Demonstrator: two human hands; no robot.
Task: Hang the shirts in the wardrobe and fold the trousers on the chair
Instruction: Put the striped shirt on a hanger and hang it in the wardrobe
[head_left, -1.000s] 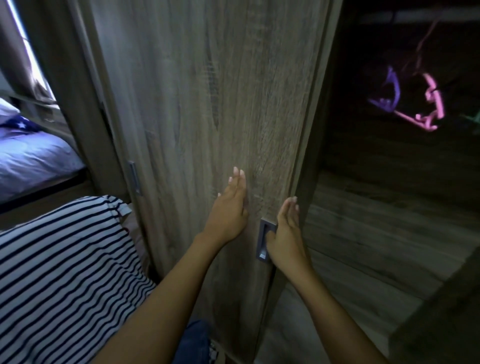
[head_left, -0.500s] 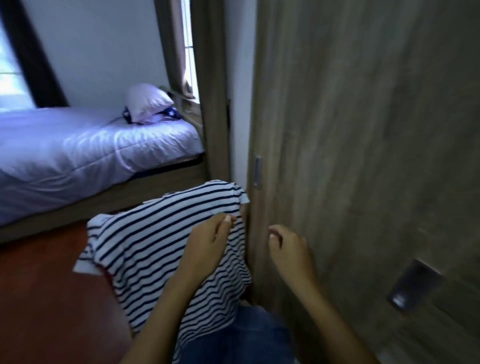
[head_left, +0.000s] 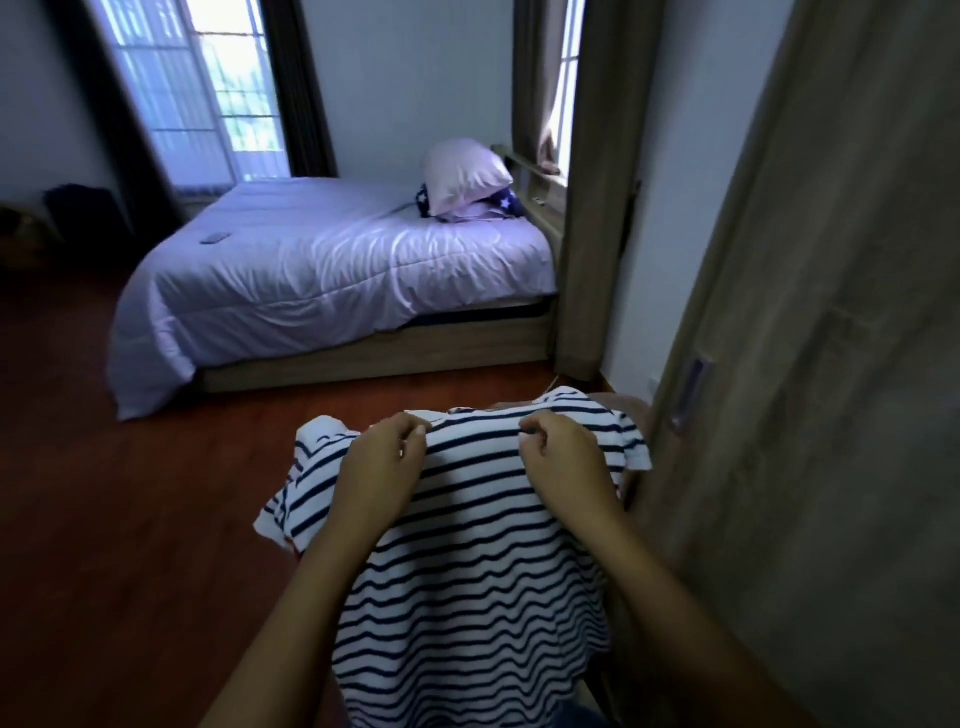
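A white shirt with navy stripes (head_left: 467, 582) is draped over the back of a chair (head_left: 621, 402), of which only a brownish top corner shows. My left hand (head_left: 382, 470) pinches the shirt at its left shoulder. My right hand (head_left: 563, 460) pinches it at the right shoulder, near the collar. Both sets of fingers are closed on the fabric along the top edge. The wooden wardrobe door (head_left: 831, 364) with a recessed metal handle (head_left: 688, 387) stands just right of the shirt. A strip of blue cloth (head_left: 576, 719) shows below the shirt's hem.
A bed (head_left: 332, 280) with a pale duvet and pillows (head_left: 465, 179) lies ahead on the reddish wood floor (head_left: 130, 519). A small remote (head_left: 214, 238) rests on the duvet. Windows with dark curtains line the far wall. A wooden post (head_left: 592, 208) stands between bed and wardrobe.
My view swung left from the wardrobe door to the chair. Both hands left the door and handle, came down onto the striped shirt and closed on its shoulders.
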